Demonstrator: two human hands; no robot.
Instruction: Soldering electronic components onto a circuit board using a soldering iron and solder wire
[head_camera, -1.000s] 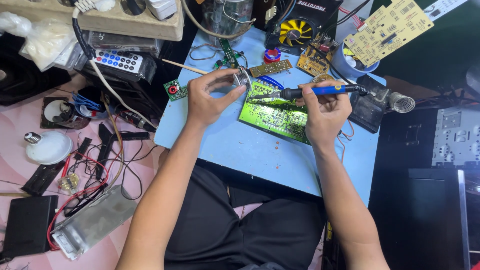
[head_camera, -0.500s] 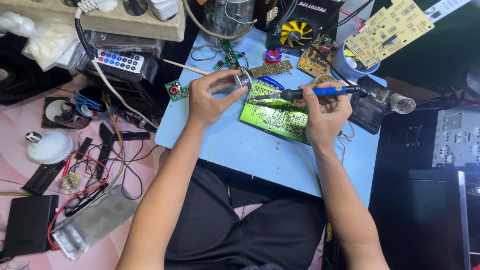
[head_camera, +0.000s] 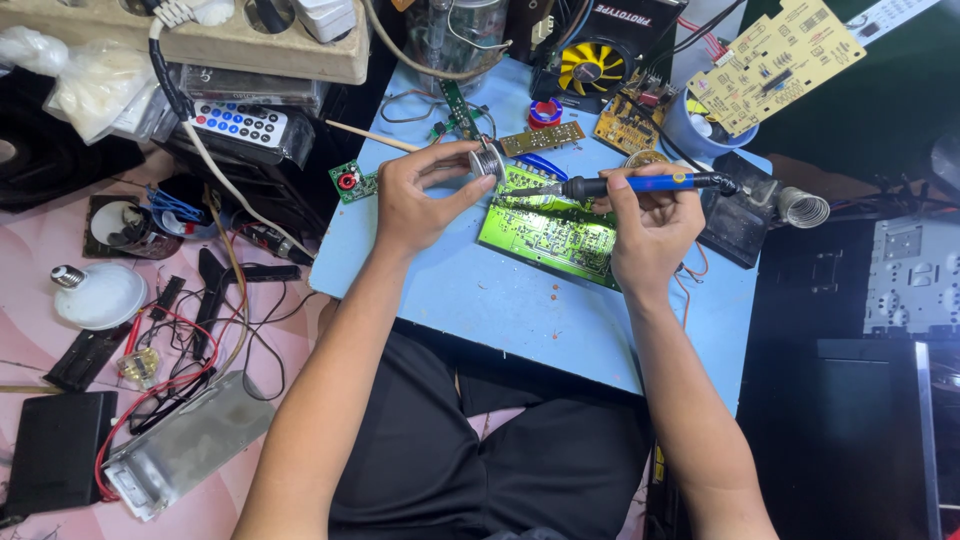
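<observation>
Blue-handled soldering iron (head_camera: 640, 184) lying level, tip pointing left, right hand (head_camera: 652, 232) gripping

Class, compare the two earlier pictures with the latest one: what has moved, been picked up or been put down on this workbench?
Nothing visibly changed. The left hand still holds the solder spool, the right hand still holds the blue soldering iron with its tip at the green circuit board, which lies where it was on the blue table.

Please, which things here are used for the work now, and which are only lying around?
In use: left hand holding solder spool; right hand holding soldering iron; green circuit board.

Lying around: remote control, light bulb, fan, yellow circuit board, power strip.
</observation>
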